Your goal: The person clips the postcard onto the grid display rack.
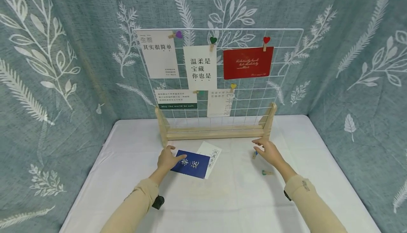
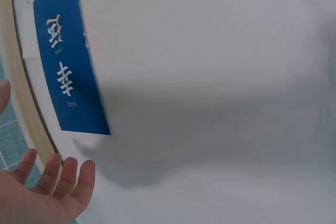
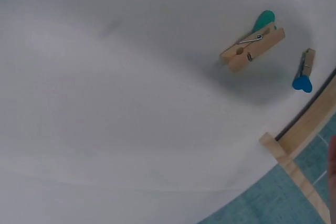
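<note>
My left hand [image 1: 167, 158] hovers at the left end of a dark blue card [image 1: 194, 171] with white characters, its fingers spread and thumb overlapping the card in the head view. In the left wrist view, the fingers stand apart from the card's end with nothing in them. Partly under the blue card lies a white card [image 1: 217, 152] with boxed characters. My right hand [image 1: 268, 152], fingers loosely bent, is over a clothespin with a blue heart [image 3: 302, 83]. Nearer the front lies a clothespin with a green heart [image 3: 264, 20]; both lie on the white cloth.
A white wire grid [image 1: 248, 107] stands in a wooden base [image 1: 216, 134] behind the hands. Clothespins with coloured hearts hold several cards on it, including a red card [image 1: 248, 63] and a white card [image 1: 200, 68]. Patterned teal curtains [image 1: 356, 84] surround the table.
</note>
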`<action>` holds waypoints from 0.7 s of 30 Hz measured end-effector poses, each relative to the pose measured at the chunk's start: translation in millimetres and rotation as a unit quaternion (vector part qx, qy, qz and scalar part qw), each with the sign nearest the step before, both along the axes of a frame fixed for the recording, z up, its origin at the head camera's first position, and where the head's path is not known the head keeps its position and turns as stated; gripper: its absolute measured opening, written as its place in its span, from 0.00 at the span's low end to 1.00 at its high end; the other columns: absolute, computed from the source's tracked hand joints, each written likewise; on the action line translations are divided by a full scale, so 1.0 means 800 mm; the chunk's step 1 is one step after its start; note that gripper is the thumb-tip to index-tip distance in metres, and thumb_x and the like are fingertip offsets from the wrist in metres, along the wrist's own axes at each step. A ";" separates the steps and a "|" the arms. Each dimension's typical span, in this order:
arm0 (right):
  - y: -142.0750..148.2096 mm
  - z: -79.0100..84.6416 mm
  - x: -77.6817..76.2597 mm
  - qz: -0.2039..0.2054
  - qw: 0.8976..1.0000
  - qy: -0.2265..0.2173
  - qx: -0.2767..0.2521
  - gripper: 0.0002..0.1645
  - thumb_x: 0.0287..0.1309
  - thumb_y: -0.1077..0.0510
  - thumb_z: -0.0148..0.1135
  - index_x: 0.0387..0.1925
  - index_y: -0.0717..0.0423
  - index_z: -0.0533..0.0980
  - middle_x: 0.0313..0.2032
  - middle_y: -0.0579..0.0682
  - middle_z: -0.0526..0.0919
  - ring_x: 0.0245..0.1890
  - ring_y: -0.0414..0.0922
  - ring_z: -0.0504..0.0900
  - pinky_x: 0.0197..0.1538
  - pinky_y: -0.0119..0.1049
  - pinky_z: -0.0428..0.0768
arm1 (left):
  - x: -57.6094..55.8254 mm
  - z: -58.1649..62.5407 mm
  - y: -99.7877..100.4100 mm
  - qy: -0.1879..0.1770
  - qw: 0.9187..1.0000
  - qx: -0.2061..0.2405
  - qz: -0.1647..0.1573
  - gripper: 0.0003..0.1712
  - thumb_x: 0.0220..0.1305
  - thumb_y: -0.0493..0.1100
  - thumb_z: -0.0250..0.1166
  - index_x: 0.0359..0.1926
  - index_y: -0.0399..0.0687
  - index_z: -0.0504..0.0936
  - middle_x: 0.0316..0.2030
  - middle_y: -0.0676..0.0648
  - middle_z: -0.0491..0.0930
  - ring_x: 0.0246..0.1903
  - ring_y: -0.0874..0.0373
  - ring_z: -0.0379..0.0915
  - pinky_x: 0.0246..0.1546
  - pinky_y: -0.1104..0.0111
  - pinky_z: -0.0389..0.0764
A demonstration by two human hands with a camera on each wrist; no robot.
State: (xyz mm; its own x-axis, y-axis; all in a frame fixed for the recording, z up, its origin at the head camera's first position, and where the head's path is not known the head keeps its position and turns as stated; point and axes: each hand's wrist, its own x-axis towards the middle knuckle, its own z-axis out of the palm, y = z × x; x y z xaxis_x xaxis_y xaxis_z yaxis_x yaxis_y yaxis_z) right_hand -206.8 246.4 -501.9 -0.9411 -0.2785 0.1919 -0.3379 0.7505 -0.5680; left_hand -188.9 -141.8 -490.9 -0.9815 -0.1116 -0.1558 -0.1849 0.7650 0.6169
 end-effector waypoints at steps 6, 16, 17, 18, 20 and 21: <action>0.007 -0.007 0.005 -0.013 1.000 -0.003 -0.002 0.15 0.58 0.65 0.60 0.47 0.68 0.76 0.44 0.63 0.80 0.43 0.58 0.79 0.47 0.52 0.79 | 0.002 -0.008 0.001 -0.039 0.999 -0.026 0.020 0.41 0.52 0.53 0.71 0.58 0.31 0.67 0.47 0.28 0.72 0.40 0.37 0.74 0.36 0.54 0.78; 0.010 -0.011 0.005 -0.017 1.000 -0.007 0.000 0.16 0.58 0.66 0.60 0.48 0.68 0.76 0.42 0.63 0.80 0.42 0.58 0.79 0.45 0.52 0.79 | 0.004 -0.010 0.001 -0.074 0.996 -0.024 0.037 0.46 0.48 0.55 0.72 0.58 0.29 0.63 0.52 0.26 0.67 0.51 0.33 0.66 0.46 0.47 0.74; 0.011 -0.012 0.006 -0.017 1.000 -0.007 0.001 0.16 0.58 0.66 0.60 0.48 0.68 0.76 0.42 0.63 0.80 0.42 0.58 0.79 0.45 0.52 0.79 | 0.004 -0.009 0.001 -0.078 0.996 -0.025 0.036 0.47 0.48 0.55 0.72 0.58 0.29 0.62 0.52 0.26 0.66 0.51 0.32 0.66 0.47 0.47 0.74; 0.011 -0.013 0.006 -0.018 1.000 -0.007 0.000 0.16 0.57 0.66 0.61 0.48 0.69 0.76 0.42 0.63 0.80 0.42 0.58 0.79 0.45 0.52 0.79 | 0.004 -0.008 0.000 -0.080 0.996 -0.027 0.035 0.47 0.48 0.55 0.72 0.58 0.28 0.62 0.52 0.26 0.66 0.51 0.32 0.65 0.48 0.47 0.73; 0.012 -0.014 0.006 -0.018 1.000 -0.005 -0.001 0.16 0.57 0.66 0.61 0.47 0.69 0.76 0.42 0.63 0.80 0.42 0.58 0.79 0.44 0.52 0.79 | 0.005 -0.008 -0.001 -0.086 0.995 -0.031 0.031 0.47 0.48 0.54 0.72 0.56 0.26 0.62 0.51 0.26 0.65 0.52 0.31 0.65 0.48 0.46 0.73; 0.012 -0.015 0.006 -0.018 1.000 -0.005 -0.003 0.16 0.57 0.67 0.61 0.47 0.69 0.76 0.41 0.63 0.80 0.41 0.58 0.79 0.44 0.51 0.79 | 0.004 -0.009 -0.002 -0.093 0.995 -0.032 0.030 0.48 0.47 0.55 0.73 0.56 0.26 0.61 0.51 0.25 0.65 0.52 0.31 0.64 0.49 0.46 0.73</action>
